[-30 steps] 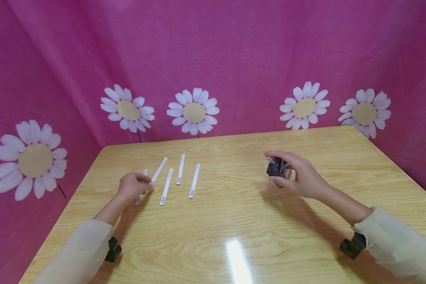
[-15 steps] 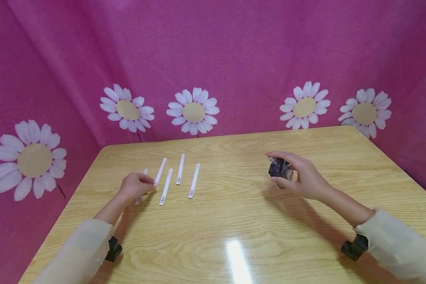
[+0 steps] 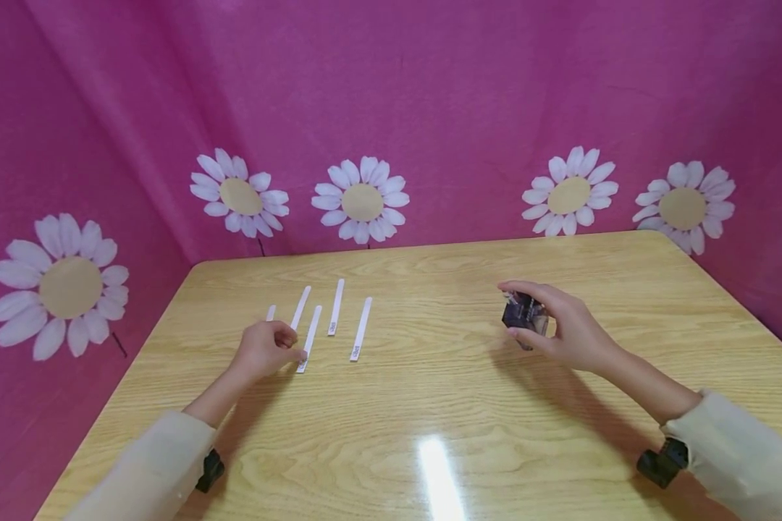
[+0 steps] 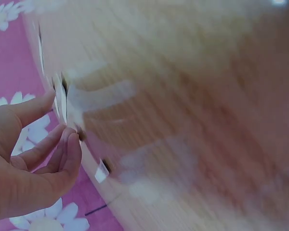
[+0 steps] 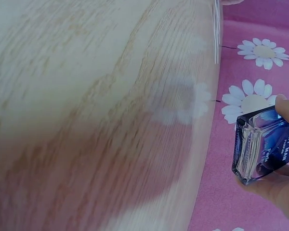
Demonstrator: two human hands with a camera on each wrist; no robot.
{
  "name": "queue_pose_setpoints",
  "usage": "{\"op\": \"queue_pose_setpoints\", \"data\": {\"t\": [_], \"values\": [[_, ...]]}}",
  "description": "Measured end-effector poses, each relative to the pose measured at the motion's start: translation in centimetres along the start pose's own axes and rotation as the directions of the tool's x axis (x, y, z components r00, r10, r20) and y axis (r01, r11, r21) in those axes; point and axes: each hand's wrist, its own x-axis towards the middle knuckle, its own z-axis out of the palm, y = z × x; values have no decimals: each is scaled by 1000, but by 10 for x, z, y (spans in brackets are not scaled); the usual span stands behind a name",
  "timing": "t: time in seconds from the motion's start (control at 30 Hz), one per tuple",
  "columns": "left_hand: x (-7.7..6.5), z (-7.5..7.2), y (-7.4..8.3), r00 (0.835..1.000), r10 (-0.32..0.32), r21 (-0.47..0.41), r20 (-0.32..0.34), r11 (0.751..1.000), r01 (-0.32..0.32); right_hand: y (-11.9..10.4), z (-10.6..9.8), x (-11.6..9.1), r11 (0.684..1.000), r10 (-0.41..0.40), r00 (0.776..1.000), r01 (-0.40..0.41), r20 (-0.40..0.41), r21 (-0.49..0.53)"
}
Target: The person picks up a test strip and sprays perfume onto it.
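Note:
Several white perfume test strips lie on the wooden table, each visible lower end marked with small dark print. My left hand (image 3: 263, 352) is over the left ones, its thumb tip right at the printed end of one strip (image 3: 312, 327). Thumb and fingers stand apart in the left wrist view, close to the strips (image 4: 61, 98). Part of the leftmost strip (image 3: 271, 312) is hidden behind that hand. At the right, my right hand (image 3: 576, 334) grips a dark blue glass perfume bottle (image 5: 267, 144) between thumb and fingers, tilted above the table.
Two more strips, one farther back (image 3: 336, 307) and one at the right of the row (image 3: 361, 329), lie beside the left hand. A pink curtain (image 3: 456, 108) with white daisies hangs behind and along both sides of the table (image 3: 378, 427).
My left hand has let go of the second strip, which now lies straighter, and moved right to the neighbouring strip. My right hand still holds the bottle in nearly the same place.

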Motion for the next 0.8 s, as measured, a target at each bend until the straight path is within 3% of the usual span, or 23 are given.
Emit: {"op": "queue_pose_setpoints", "data": {"t": [0.27, 0.8], "values": [[-2, 10, 8, 1000, -4, -8, 24, 1000, 4, -1, 0, 1, 1000, -17, 1000, 17, -11, -8], [-2, 11, 10, 990, -140, -114, 31, 983, 142, -2, 0, -2, 1000, -14, 1000, 14, -8, -12]]}}
